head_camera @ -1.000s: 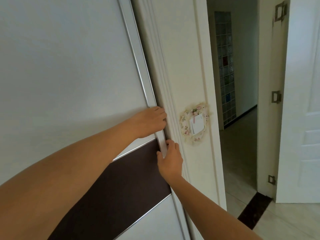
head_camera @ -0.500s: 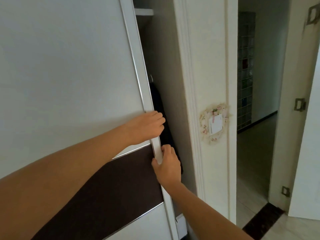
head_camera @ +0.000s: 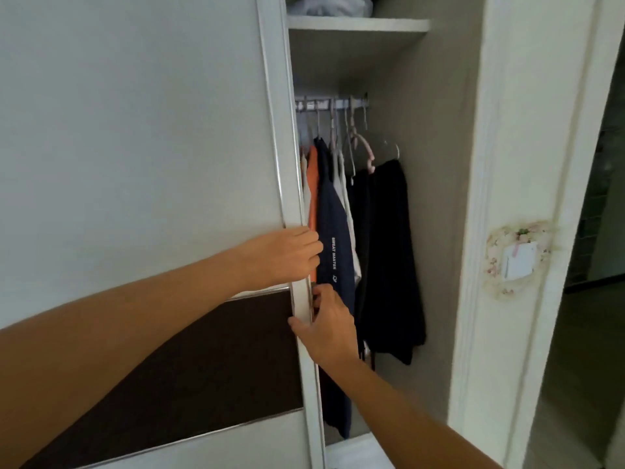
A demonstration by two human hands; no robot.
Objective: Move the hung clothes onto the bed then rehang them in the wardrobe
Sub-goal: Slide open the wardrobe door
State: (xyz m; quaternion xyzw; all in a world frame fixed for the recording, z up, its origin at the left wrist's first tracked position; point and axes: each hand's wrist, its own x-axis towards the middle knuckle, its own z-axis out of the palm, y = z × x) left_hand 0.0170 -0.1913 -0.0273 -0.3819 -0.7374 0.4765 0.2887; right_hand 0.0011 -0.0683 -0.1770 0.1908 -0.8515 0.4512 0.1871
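head view: the sliding wardrobe door [head_camera: 142,157] is standing partly open, and its pale metal edge strip [head_camera: 297,231] is serving as the landmark here; the left hand [head_camera: 287,255] is gripping that strip, fingers curling round its edge toward the inside of the wardrobe; just below it on the same strip, the right hand [head_camera: 328,328] is grasping too, thumb lying on the front face and fingers wrapping behind; the hung clothes [head_camera: 358,231] are hanging in the opening right of the strip, on hangers hooked over a metal rail [head_camera: 331,104]; closest to the strip an orange garment [head_camera: 313,184] is showing, then a navy garment [head_camera: 333,231] with small white lettering, then pale pieces, then a black garment [head_camera: 392,258] farthest from the strip; a pink hanger [head_camera: 363,150] is sitting above the black one; a white shelf [head_camera: 358,24] is running above the rail with pale folded fabric on it; further right of the strip, past the cream frame [head_camera: 507,198], a floral-trimmed wall switch [head_camera: 519,260] is sitting on the wall; the door's dark brown band [head_camera: 203,360] is crossing left of the strip, behind the forearms.
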